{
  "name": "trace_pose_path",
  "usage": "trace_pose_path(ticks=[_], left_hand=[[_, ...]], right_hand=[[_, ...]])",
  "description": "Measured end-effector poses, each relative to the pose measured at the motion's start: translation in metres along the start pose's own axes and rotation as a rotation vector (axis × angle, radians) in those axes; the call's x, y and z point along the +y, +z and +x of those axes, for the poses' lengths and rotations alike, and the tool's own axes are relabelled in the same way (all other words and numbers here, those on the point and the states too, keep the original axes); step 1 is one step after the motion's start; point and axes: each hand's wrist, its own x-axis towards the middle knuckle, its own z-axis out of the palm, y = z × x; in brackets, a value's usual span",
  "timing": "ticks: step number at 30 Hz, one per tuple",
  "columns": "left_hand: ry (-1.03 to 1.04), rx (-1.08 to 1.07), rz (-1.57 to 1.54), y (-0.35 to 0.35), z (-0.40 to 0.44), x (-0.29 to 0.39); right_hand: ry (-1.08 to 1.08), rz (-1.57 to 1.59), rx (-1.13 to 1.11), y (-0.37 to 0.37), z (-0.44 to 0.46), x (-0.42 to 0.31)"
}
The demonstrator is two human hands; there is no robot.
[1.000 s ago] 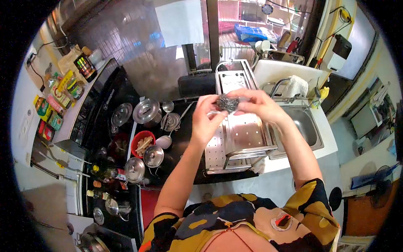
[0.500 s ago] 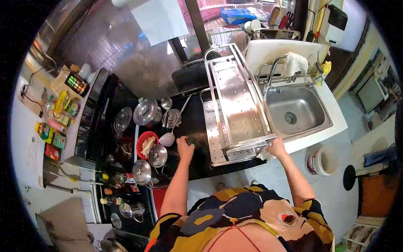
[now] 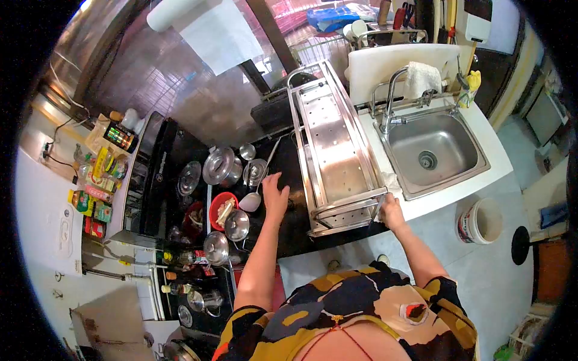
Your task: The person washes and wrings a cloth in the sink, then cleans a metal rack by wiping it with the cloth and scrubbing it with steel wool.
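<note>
My left hand point(image 3: 276, 195) is over the black counter point(image 3: 291, 174), fingers apart and nothing visible in it, just right of a ladle point(image 3: 250, 202). My right hand point(image 3: 392, 213) is closed at the front right corner of a two-tier metal rack point(image 3: 340, 150), its fingers wrapped on the frame. Beside that hand, a crumpled white cloth point(image 3: 391, 181) lies at the counter edge. The rack stands between the black counter and the sink point(image 3: 430, 150). The dark scrubber cannot be made out.
Left of my left hand are a red bowl point(image 3: 223, 210) with food pieces, a lidded pot point(image 3: 221, 166), small pots and a strainer point(image 3: 256, 171). Bottles point(image 3: 186, 257) stand farther left. A white bucket point(image 3: 480, 221) is on the floor at the right.
Both hands came down from the scrubber held above the rack, the left to the counter and the right to the rack's corner. My left hand has since opened. The view has shifted.
</note>
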Motion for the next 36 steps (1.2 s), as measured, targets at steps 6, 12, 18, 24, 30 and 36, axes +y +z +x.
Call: trace_pose_path(ticks=[6,12,18,24,30,36], left_hand=[[0.048,0.06,-0.332,-0.027,0.028,0.067],[0.063,0.121,-0.429,-0.046,0.039,0.103],[-0.077,0.182,-0.367,-0.032,0.032,0.038],[-0.314,-0.255,0.035,0.009,-0.012,-0.069],[-0.026,-0.287,0.281,0.065,-0.051,-0.104],[-0.156,0.018,-0.127,0.039,-0.009,-0.059]], right_hand=[[0.049,0.395,0.109,0.003,0.011,0.015],[0.05,0.415,0.211,-0.005,0.017,0.012],[0.105,0.366,-0.055,-0.029,0.017,0.01],[0.141,0.211,0.02,-0.046,-0.009,0.003],[0.179,0.396,0.059,-0.062,-0.02,0.006],[0.17,0.446,0.203,-0.135,-0.002,-0.038]])
